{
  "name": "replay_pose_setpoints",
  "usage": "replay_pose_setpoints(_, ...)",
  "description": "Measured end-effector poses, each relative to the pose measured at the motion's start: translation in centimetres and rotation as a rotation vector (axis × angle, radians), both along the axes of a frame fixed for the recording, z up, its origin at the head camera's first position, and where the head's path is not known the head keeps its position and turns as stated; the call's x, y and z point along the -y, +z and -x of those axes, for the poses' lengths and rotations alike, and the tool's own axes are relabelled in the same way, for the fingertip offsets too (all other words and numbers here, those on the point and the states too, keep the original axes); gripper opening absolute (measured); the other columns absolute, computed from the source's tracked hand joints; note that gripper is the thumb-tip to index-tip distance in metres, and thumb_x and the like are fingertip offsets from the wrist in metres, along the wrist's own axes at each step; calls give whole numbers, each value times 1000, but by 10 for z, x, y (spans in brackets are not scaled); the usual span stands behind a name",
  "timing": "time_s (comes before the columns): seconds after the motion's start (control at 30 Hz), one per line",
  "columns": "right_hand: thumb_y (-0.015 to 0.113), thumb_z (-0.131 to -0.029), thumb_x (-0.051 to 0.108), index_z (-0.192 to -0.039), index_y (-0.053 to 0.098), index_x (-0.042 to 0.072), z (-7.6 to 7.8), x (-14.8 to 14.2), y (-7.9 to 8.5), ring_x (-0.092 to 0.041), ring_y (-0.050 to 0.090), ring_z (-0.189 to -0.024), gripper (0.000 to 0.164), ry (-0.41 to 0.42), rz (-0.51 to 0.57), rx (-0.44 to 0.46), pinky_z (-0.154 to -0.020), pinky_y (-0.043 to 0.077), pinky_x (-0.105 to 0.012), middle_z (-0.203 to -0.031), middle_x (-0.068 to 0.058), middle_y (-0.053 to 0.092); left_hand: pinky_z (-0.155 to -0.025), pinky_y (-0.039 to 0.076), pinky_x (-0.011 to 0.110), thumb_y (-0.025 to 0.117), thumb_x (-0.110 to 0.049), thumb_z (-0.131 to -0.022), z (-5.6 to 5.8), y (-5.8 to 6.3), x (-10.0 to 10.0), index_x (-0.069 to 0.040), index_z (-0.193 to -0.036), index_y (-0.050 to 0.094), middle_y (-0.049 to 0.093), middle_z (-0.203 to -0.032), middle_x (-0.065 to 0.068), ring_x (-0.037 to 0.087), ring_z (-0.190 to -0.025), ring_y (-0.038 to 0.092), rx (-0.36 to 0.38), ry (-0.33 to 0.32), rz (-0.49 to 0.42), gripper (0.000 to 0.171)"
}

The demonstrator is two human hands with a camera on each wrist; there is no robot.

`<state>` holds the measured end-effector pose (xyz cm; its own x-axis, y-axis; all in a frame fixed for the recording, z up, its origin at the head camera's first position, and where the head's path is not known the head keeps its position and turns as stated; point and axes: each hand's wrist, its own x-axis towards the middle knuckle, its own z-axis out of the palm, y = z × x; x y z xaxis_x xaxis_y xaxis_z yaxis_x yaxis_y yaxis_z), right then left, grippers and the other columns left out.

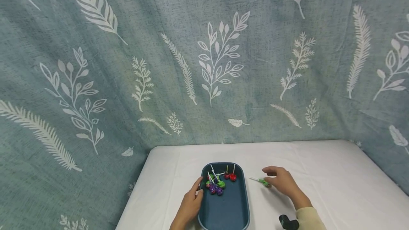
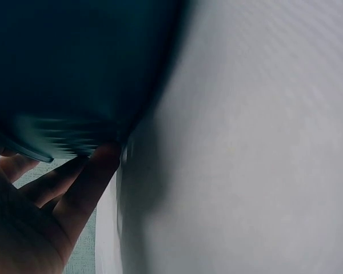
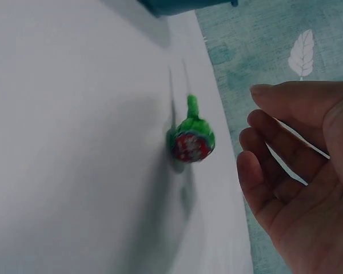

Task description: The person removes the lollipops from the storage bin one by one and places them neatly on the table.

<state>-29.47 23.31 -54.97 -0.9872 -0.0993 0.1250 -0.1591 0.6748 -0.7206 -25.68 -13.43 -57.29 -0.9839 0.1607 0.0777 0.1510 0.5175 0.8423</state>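
On the white table (image 1: 172,173), just right of the tray (image 1: 223,208): a loose green lollipop (image 1: 266,183) with a red patch on the ball, lying on its side, stick (image 1: 255,179) toward the tray. Close by, the right hand (image 1: 282,181), thumb and fingertips well apart, fingers gently bent, nothing held between. At the tray's left side, the left hand (image 1: 190,201), fingers straight and spread, tips touching the outer wall; cannot tell how hard the press.

Probably light, with a hard ball inside a slick, crinkly wrapper, so apt to roll or slip if nudged. Stick likely thin and easily bent by sideways force. Best taken by the ball, thumb and fingertips on opposite sides, or pinched near the wrapper's neck. Tray apparently stiff and smooth; best steadied by wall or rim.

In the tray's far half, purple lollipops (image 1: 216,189) jumbled with green ones, red lollipops (image 1: 233,177) to the right; too overlapped to count surely. In the right wrist view, the pale stick nearly lost against the table. In the left wrist view, the tray dark and cropped, contents hidden. By the right sleeve (image 1: 310,218), a black object (image 1: 289,223), hard to identify.
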Motion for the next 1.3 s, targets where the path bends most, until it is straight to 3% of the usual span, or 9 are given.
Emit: replay_pose_setpoints(1.3, 74, -92, 12, -119, 71, 2, -1, 61, 53, -33, 69, -105, 29, 11, 153, -108, -88, 56, -48, -114, -15, 72, -89, 51, 59, 48, -15, -105, -3, 3, -3, -11, -153, 45, 62, -130, 27, 35, -101, 70, -18, 17, 9, 48)
